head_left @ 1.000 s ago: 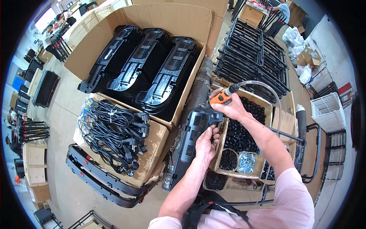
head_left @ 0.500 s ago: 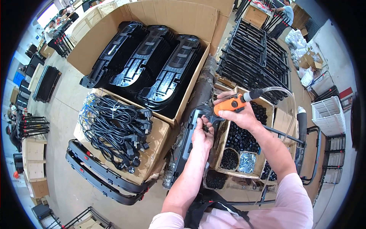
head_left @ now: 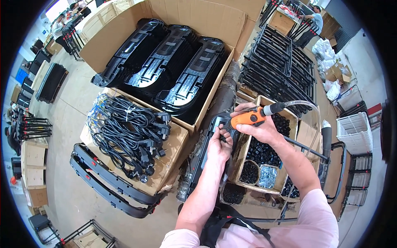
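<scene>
My right hand (head_left: 264,131) is wrapped round an orange air screwdriver (head_left: 247,118), which lies nearly level with a clear hose running from its back end. The tool's front end points left, just above a long black plastic cover (head_left: 204,155). Close to that end, my left hand (head_left: 219,146) is over the cover with its fingers curled and pressed together. What those fingers hold, if anything, is too small to tell. The cover lies lengthwise in front of me, partly hidden by my left hand and forearm.
A cardboard box (head_left: 229,62) of stacked black covers stands at the far left. Nearer lies a bundle of black power cords (head_left: 128,132). On the right, a divided tray (head_left: 237,175) holds black parts and silver screws (head_left: 268,177). Black metal frames (head_left: 277,66) are stacked behind it.
The screwdriver has tilted slightly, its front end shifting a little left toward my left fingers. My left hand stays over the cover. The whole view has shifted slightly.
</scene>
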`<state>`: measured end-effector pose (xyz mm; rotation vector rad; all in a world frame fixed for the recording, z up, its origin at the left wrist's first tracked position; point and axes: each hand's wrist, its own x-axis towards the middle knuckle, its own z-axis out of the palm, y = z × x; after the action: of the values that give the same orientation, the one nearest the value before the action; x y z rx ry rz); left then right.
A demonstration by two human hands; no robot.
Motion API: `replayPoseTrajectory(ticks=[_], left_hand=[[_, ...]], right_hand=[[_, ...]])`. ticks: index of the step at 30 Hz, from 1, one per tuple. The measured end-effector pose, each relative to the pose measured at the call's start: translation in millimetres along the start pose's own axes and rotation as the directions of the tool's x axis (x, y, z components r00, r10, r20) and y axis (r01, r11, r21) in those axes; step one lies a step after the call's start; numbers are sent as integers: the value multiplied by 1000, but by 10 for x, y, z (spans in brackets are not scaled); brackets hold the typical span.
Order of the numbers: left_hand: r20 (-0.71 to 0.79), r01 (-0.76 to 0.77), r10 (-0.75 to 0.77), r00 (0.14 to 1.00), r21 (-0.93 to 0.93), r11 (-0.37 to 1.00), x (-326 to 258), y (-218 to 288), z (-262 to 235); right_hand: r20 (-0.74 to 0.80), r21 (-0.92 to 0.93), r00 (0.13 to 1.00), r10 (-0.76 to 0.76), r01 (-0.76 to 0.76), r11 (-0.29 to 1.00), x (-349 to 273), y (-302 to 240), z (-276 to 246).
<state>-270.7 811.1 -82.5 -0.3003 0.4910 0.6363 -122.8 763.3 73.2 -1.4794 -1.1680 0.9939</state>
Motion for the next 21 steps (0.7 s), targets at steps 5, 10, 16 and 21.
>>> replayPoseTrajectory(ticks=[5,10,16,21], left_hand=[[36,37,-37,999,6,999,-37,59,-5],[-15,-15,15,1000,10,1000,-169,-90,97],[-12,160,-160,987,-57,986,-424,-329,-286],[-108,216,-203,973,126,968,-694,-430,-434]], right_hand=[[-2,27,1000,14,-14,1000,19,31,87],[-93,21,995,-17,19,1000,67,86,223],[-89,-54,995,-36,31,998,248,211,392],[-88,-143,994,-62,49,989,316,400,500]])
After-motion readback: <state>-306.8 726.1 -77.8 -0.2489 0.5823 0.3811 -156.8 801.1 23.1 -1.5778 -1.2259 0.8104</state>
